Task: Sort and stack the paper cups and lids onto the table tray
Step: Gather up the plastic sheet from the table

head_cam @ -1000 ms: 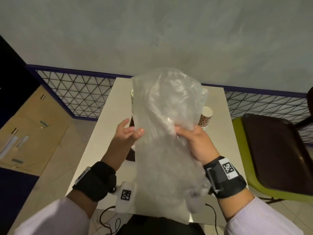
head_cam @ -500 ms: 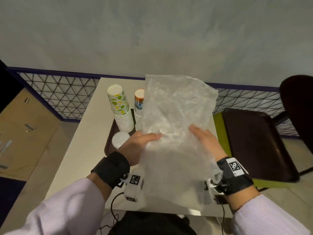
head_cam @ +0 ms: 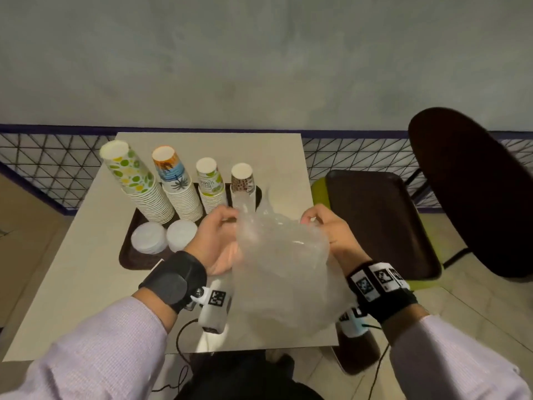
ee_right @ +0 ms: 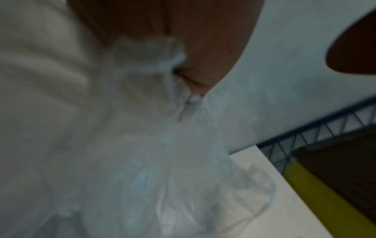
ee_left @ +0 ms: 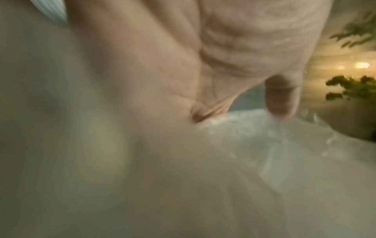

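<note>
**Clear bag held in both hands over a tray of sorted cups**

Beige table point(head_cam: 86, 255) in the middle, brown chair point(head_cam: 380, 220) to the right with a second tray on its seat. On the table's far left half, a dark tray point(head_cam: 129, 255) carrying four upside-down cup stacks in a row: green-dotted point(head_cam: 135, 183), palm-print point(head_cam: 176, 183), a smaller lettered stack point(head_cam: 210, 183) and a brown-speckled stack point(head_cam: 242, 180) farthest right. Just nearer, two white lid stacks point(head_cam: 148, 237) point(head_cam: 181, 235) side by side. Above the near edge, a crumpled clear plastic bag point(head_cam: 282, 269), pinched at its left top by the left hand point(head_cam: 215, 238) and at its right top by the right hand point(head_cam: 328, 226), fingers curled into the film.
</note>
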Demonstrator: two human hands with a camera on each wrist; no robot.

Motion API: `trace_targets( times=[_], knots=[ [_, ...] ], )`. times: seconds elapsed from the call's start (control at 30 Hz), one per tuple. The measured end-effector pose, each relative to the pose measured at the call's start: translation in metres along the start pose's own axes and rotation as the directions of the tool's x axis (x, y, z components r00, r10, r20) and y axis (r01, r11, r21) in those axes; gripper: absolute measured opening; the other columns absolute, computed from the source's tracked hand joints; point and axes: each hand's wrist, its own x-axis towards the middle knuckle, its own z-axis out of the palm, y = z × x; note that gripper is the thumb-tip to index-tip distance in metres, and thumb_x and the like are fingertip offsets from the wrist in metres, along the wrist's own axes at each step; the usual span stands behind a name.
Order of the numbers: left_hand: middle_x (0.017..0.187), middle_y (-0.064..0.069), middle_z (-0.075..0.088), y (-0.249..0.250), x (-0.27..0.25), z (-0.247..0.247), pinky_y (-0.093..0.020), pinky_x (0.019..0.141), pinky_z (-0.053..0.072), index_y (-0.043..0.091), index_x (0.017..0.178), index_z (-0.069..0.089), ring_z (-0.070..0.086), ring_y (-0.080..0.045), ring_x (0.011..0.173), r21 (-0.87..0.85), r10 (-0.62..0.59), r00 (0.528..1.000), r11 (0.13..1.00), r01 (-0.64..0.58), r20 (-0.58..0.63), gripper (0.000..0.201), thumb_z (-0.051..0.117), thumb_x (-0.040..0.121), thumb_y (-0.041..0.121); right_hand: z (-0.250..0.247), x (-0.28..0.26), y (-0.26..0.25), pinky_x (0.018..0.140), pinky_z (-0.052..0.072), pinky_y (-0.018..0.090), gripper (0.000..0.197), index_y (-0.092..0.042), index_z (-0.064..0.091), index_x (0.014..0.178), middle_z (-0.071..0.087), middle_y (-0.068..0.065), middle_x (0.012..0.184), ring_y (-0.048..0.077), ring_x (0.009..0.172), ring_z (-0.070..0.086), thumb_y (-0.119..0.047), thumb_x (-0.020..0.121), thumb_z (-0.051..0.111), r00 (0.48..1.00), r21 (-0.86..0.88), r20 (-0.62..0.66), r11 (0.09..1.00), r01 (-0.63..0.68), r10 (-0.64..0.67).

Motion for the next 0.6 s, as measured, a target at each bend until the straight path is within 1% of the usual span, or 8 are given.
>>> trace_targets(
  times=[0.03, 0.1, 0.17, 0.23, 0.3, 0.33, 0.47, 0.6],
  knots=[
    [0.080, -0.009, 0.078, 0.005, -0.005, 0.018, -0.030, 0.063, 0.062, 0.013, 0.079, 0.085, 0.077, -0.020, 0.073, -0.052, -0.005, 0.995, 0.999, 0.010, 0.096, 0.055, 0.039, 0.100, 0.033, -0.001, -0.002, -0.004, 0.047, 0.036, 0.022, 0.023, -0.013, 0.058, 0.083, 0.055, -0.004, 0.066, 0.008, 0.051, 0.049, 0.009, 0.079, 0.063, 1.000, -0.018, 0.025, 1.000, 0.019, -0.018],
    [0.078, 0.004, 0.076, -0.006, 0.009, 0.033, -0.029, 0.067, 0.058, 0.024, 0.073, 0.083, 0.073, -0.010, 0.070, 0.270, 0.048, 0.984, 0.958, -0.093, 0.170, 0.030, 0.066, 0.092, 0.040, -0.008, -0.008, 0.002, 0.054, 0.041, 0.020, 0.018, -0.014, 0.062, 0.084, 0.054, -0.006, 0.083, 0.001, 0.057, 0.052, 0.001, 0.079, 0.070, 0.982, -0.132, 0.093, 0.976, 0.173, -0.162],
    [0.070, 0.013, 0.065, -0.019, 0.027, 0.040, -0.028, 0.067, 0.046, 0.024, 0.072, 0.069, 0.057, 0.002, 0.064, 0.689, 0.205, 0.969, 0.684, -0.240, 0.135, 0.016, 0.082, 0.080, 0.029, -0.015, -0.016, 0.009, 0.073, 0.046, 0.011, 0.022, -0.017, 0.068, 0.098, 0.050, -0.004, 0.107, 0.000, 0.079, 0.058, -0.023, 0.076, 0.071, 0.947, -0.259, 0.120, 0.911, 0.321, -0.300],
    [0.071, 0.011, 0.058, -0.033, 0.045, 0.043, -0.028, 0.066, 0.039, 0.027, 0.076, 0.057, 0.049, 0.004, 0.063, 0.795, 0.353, 0.933, 0.544, -0.268, 0.073, 0.024, 0.077, 0.083, 0.015, -0.022, -0.020, 0.014, 0.098, 0.045, 0.014, 0.048, -0.011, 0.063, 0.123, 0.048, 0.001, 0.117, 0.008, 0.103, 0.057, -0.029, 0.078, 0.064, 0.925, -0.299, 0.119, 0.876, 0.379, -0.360],
    [0.082, 0.007, 0.061, -0.040, 0.050, 0.058, -0.034, 0.067, 0.042, 0.030, 0.087, 0.055, 0.051, -0.002, 0.069, 0.774, 0.439, 0.898, 0.562, -0.292, 0.020, 0.029, 0.069, 0.085, 0.005, -0.027, -0.021, 0.015, 0.106, 0.048, 0.031, 0.078, -0.018, 0.034, 0.150, 0.049, 0.007, 0.130, 0.015, 0.118, 0.056, -0.028, 0.078, 0.062, 0.967, -0.269, 0.125, 0.931, 0.248, -0.221],
    [0.087, 0.004, 0.061, -0.045, 0.051, 0.064, -0.036, 0.067, 0.045, 0.032, 0.094, 0.055, 0.052, -0.005, 0.072, 0.723, 0.430, 0.902, 0.613, -0.318, 0.032, 0.030, 0.065, 0.083, 0.006, -0.028, -0.022, 0.015, 0.098, 0.052, 0.028, 0.084, -0.022, 0.026, 0.152, 0.051, 0.005, 0.131, 0.013, 0.116, 0.059, -0.022, 0.077, 0.063, 0.974, -0.244, 0.157, 0.949, 0.198, -0.162],
    [0.094, -0.004, 0.054, -0.048, 0.046, 0.090, -0.016, 0.060, 0.045, 0.016, 0.108, 0.057, 0.056, 0.002, 0.068, 0.316, 0.292, 0.956, 0.906, -0.283, 0.020, 0.015, 0.055, 0.094, 0.011, -0.027, -0.020, 0.008, 0.073, 0.045, 0.014, 0.038, -0.022, 0.050, 0.104, 0.053, -0.006, 0.091, -0.012, 0.078, 0.057, 0.009, 0.086, 0.061, 0.943, -0.290, 0.293, 0.925, 0.246, -0.158],
    [0.118, 0.002, 0.052, -0.046, 0.052, 0.084, -0.005, 0.073, 0.044, 0.036, 0.118, 0.054, 0.056, 0.001, 0.096, 0.563, 0.350, 0.937, 0.770, -0.300, 0.021, 0.031, 0.068, 0.091, 0.041, -0.033, -0.019, 0.005, 0.077, 0.049, 0.024, 0.023, -0.028, 0.063, 0.109, 0.069, -0.008, 0.094, -0.001, 0.087, 0.065, -0.020, 0.088, 0.066, 0.962, -0.576, 0.177, 0.770, 0.274, -0.210]
  ],
)
